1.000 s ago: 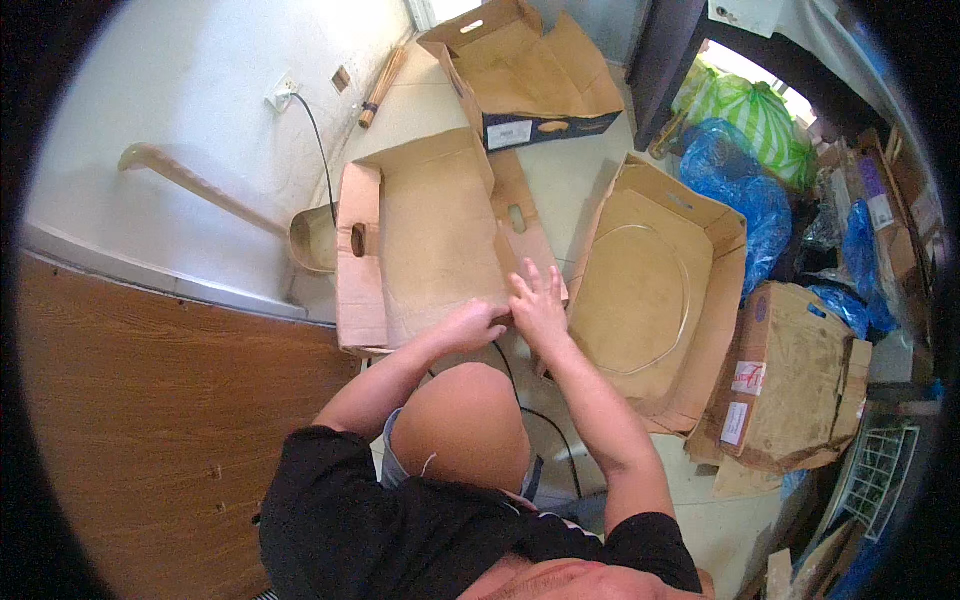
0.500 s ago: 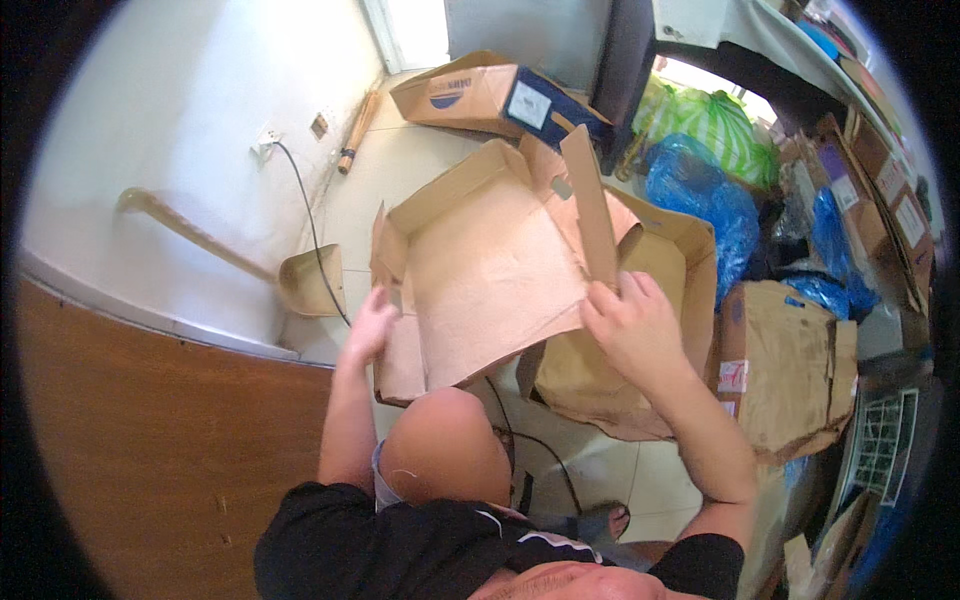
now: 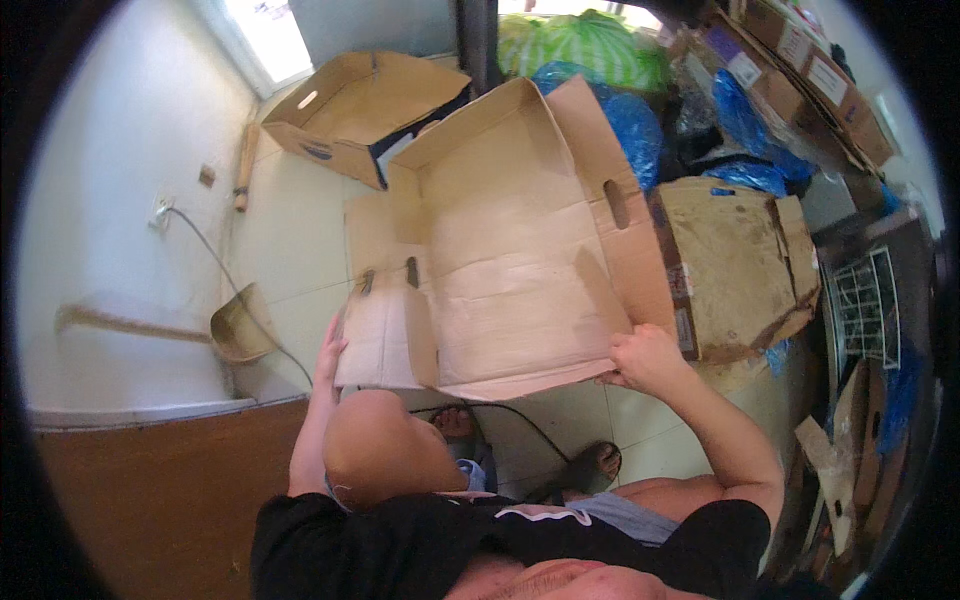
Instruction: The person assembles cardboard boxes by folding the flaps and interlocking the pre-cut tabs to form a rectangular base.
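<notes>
**Tiled floor [image 3: 300, 225] underfoot, shallow carton [image 3: 520, 285] spread wide between two hands**

Into the action, and it's the right hand [image 3: 648, 358] doing the clear work: fingers clamped on the carton's near right corner, curled tight over the cardboard. Across at the near left corner, the left hand [image 3: 328, 358] is up against the end panel [image 3: 385, 340]; most of its fingers are tucked behind the cardboard, so whether they're clamped or merely pressing, I cannot tell.

So the carton sits squarely between the two sets of fingers and reaches well beyond them. How far along? Partway, I'd judge: a slotted side panel [image 3: 630, 240], beyond the right fingers, already leans outward, and the near edge lies low. Left standing: the far wall [image 3: 480, 120], upright across the opposite end, while the end panel beside the left fingers is bent rather than flat.

Around the field: a dustpan [image 3: 240, 328] to the left of the left fingers, another open carton [image 3: 365, 105] far beyond them, a worn brown carton [image 3: 745, 265] beyond and right of the right fingers, and blue plastic [image 3: 630, 135] farther out, past the slotted panel.
</notes>
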### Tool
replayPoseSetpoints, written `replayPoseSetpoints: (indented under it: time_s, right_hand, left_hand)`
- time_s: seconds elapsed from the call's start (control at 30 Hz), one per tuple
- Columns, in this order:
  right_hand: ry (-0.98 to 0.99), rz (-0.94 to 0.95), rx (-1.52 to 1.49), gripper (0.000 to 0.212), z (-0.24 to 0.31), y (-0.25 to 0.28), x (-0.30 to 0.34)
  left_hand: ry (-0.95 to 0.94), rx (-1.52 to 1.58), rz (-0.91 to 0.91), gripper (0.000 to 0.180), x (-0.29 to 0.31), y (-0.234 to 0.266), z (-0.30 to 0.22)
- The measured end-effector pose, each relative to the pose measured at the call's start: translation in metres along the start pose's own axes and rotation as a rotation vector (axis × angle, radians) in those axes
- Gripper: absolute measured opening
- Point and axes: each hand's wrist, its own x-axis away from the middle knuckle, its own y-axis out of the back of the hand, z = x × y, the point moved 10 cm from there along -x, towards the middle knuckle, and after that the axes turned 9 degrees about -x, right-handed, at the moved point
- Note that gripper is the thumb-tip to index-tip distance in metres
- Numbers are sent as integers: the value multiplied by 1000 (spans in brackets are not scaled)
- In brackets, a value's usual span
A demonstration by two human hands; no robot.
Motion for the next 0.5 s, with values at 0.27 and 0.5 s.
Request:
replayPoseSetpoints:
  time_s: [0.27, 0.5]
  right_hand:
    - [342, -381, -538, 29, 44, -47, -14]
    - [109, -66, -1153, 37, 1, -73, -75]
  left_hand:
    - [-618, -1350, -359, 62, 106, -85, -51]
    - [-283, -960, 423, 59, 113, -190, -77]
